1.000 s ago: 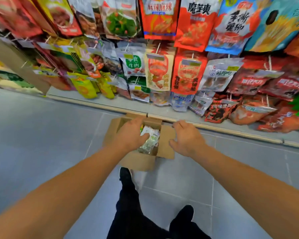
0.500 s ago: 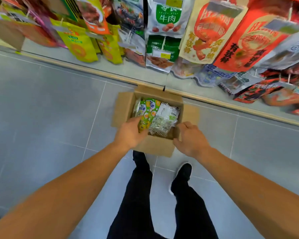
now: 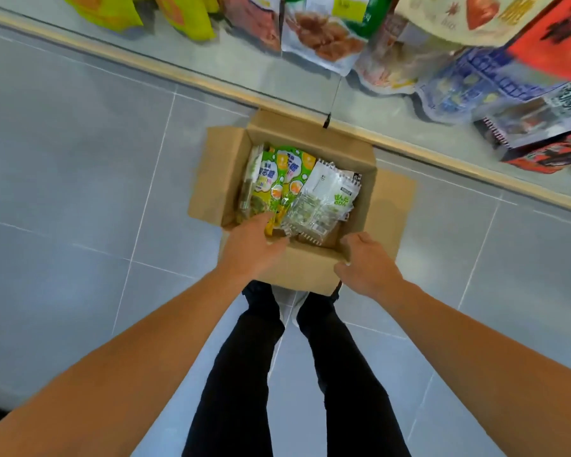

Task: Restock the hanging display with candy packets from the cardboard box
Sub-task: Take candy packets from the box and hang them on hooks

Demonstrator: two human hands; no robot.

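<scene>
- Brown cardboard box point(image 3: 314, 272) sits on the grey tiled floor point(image 3: 80, 192), flaps folded open, its far wall close to the pale edging strip point(image 3: 178, 74) at the foot of the hanging display point(image 3: 327, 37).
- Inside the box, green-and-yellow candy packets point(image 3: 279, 178) lie stacked toward the left side, and clear packets with white headers point(image 3: 323, 199) lie beside them toward the right, overlapping slightly.
- Left hand point(image 3: 254, 250) reaches over the near wall into the box; its fingers curl onto the near end of the green-and-yellow candy packets, with a yellow corner showing at the fingertips, so it looks closed on them.
- Right hand point(image 3: 365, 263) rests on the near right corner of the box, thumb on the outer face of the near wall and fingers bent over the rim, gripping the cardboard.
- Both bare forearms stretch in from the near edge of the view, and black trousers point(image 3: 294, 374) show between them, with the near wall of the box just above the feet.
- Hanging snack bags fill the far edge: yellow ones point(image 3: 178, 14) on the left, a white-and-green bag point(image 3: 323, 31) in the middle, blue point(image 3: 475, 84) and red ones point(image 3: 554, 37) to the right, all blurred.
</scene>
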